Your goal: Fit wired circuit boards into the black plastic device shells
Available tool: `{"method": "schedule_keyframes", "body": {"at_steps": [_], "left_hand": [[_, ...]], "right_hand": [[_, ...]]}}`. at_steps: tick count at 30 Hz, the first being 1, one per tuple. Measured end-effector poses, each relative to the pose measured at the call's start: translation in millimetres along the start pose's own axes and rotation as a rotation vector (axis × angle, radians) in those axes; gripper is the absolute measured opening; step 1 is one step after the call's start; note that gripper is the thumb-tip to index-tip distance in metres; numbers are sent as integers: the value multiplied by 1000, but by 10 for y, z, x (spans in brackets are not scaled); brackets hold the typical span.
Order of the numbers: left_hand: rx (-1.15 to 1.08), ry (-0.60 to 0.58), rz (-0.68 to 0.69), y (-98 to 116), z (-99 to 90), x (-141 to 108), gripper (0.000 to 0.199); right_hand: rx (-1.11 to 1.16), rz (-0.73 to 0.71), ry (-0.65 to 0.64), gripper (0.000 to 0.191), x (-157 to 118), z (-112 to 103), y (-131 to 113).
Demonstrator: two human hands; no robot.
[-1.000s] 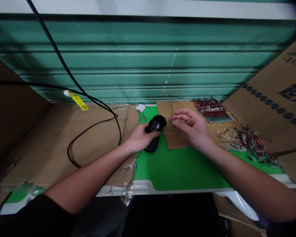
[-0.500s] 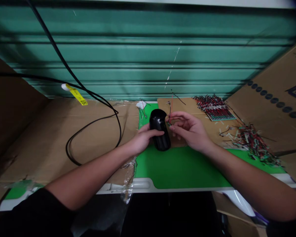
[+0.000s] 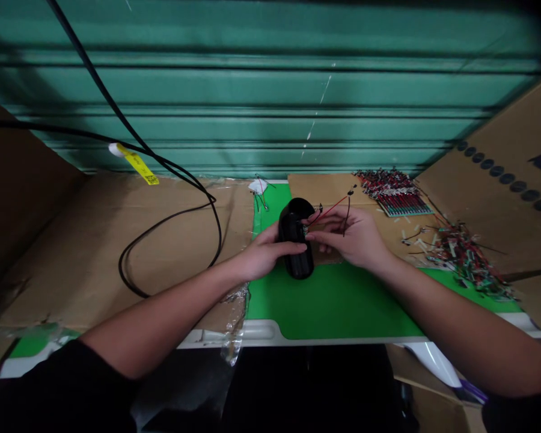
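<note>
Left hand (image 3: pixel 264 255) is how I'm steadying the black gadget (image 3: pixel 296 258), fingers clamped round it; right hand (image 3: pixel 354 237) has fingers pinched together on thin red wire (image 3: pixel 331 210) beside it, I think.

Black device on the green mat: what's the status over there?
Left hand grips black device. Right hand holds red and black wires beside it. Black cable off left.

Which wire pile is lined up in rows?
The back pile, beyond the right hand, its wires side by side; the pile nearer the right edge is a loose tangle.
</note>
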State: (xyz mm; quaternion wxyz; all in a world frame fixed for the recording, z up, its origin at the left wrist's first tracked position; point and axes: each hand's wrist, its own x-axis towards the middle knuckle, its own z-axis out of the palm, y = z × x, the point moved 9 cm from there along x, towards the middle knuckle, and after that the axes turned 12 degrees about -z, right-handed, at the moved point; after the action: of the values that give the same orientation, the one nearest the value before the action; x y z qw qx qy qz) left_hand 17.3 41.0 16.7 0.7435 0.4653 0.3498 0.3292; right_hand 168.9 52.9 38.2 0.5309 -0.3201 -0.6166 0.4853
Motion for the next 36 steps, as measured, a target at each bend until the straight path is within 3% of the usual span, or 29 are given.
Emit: {"method": "schedule_keyframes", "body": {"at_steps": [11, 20, 26, 31, 36], "left_hand": [[68, -40, -7, 14, 43, -26, 51], [76, 19, -32, -29, -34, -21, 46], [49, 25, -33, -15, -39, -26, 47], [42, 27, -42, -19, -39, -26, 48], [49, 54, -31, -12, -58, -34, 49]], "right_hand": [[-61, 40, -24, 43, 10, -24, 12], [-214, -133, -110, 23, -17, -25, -81], [-257, -211, -92, 12, -40, -10, -173], [-358, -250, -121, 15, -55, 3, -211], [-563, -441, -171, 20, -85, 67, -390]]}}
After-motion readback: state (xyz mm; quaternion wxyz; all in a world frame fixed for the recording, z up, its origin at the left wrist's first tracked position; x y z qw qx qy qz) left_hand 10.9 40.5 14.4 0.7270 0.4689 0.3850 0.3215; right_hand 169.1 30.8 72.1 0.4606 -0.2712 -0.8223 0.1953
